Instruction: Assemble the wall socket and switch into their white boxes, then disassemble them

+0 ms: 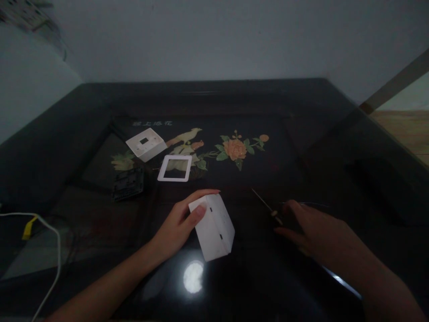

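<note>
A white plastic box [214,228], tilted on edge with two small dark slots in view, is gripped by my left hand [182,219]. My thumb presses on its near face and the fingers curl behind it. To the right, a screwdriver [264,203] with a thin metal shaft points up and left. Around its handle end, the thumb and fingers of my right hand [306,226] are apart; I see no firm grip on it. Beyond my left hand are a white square frame [161,174], a second white box [150,144] with a rectangular opening, and a black plastic part [128,184].
The dark glossy table [208,96] shows a bird and flower picture [235,149]. A white cable [58,250] with a yellow tag [29,228] runs along the left side. Walls stand behind and at left. A blurred panel [28,15] shows at top left.
</note>
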`<state>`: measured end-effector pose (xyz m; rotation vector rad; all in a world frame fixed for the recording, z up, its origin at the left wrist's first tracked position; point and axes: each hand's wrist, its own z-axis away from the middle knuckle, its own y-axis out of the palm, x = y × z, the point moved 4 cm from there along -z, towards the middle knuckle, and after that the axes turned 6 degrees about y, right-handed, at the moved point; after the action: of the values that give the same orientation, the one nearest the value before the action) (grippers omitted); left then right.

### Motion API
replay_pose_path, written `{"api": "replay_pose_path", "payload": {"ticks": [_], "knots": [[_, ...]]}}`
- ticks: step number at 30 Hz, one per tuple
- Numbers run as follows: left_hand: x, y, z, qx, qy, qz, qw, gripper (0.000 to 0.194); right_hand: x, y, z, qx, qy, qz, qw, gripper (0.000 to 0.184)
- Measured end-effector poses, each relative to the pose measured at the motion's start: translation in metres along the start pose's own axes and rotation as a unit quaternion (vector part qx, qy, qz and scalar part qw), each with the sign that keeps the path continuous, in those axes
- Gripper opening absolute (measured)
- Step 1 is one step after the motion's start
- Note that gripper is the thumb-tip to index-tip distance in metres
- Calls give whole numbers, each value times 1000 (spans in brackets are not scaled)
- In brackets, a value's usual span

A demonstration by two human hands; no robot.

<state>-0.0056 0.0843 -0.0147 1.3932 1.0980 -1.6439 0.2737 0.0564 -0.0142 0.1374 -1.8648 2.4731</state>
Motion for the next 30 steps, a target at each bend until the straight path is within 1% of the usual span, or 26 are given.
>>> {"api": "replay_pose_path", "payload": {"ticks": [2,6,9,12,15,19,22,25,27,28,30], "knots": [[-1,2,0,0,1,-1,1000,61,-1,-1,-2,9,16,13,1000,17],[0,7,-2,10,-15,-3,1000,62,0,-4,-10,-13,33,4,999,16],[0,10,-5,5,-10,-8,1000,60,-2,-5,-16,-34,47,-46,997,17],[-1,11,-7,-3,5,-21,1000,55,-2,-7,-20,-56,30,-116,991,17],[-3,14,-10,-1,4,-22,1000,53,-1,-11,-21,-83,13,-190,978,18],[-7,20,-15,13,13,-19,1000,45,3,-17,-22,-83,-8,-306,948,23],[-9,24,-20,36,19,-15,999,42,4,-21,-23,-97,-5,-338,936,28],[-11,25,-23,53,21,-31,998,42,4,-23,-24,-109,18,-377,920,30],[-11,24,-25,59,21,-41,997,42,4,-25,-24,-114,34,-423,898,27],[-11,23,-26,62,24,-44,997,43,3,-25,-24,-119,45,-455,882,25],[-11,23,-26,64,36,-45,996,45,0,-25,-24,-139,71,-522,838,24]]}}
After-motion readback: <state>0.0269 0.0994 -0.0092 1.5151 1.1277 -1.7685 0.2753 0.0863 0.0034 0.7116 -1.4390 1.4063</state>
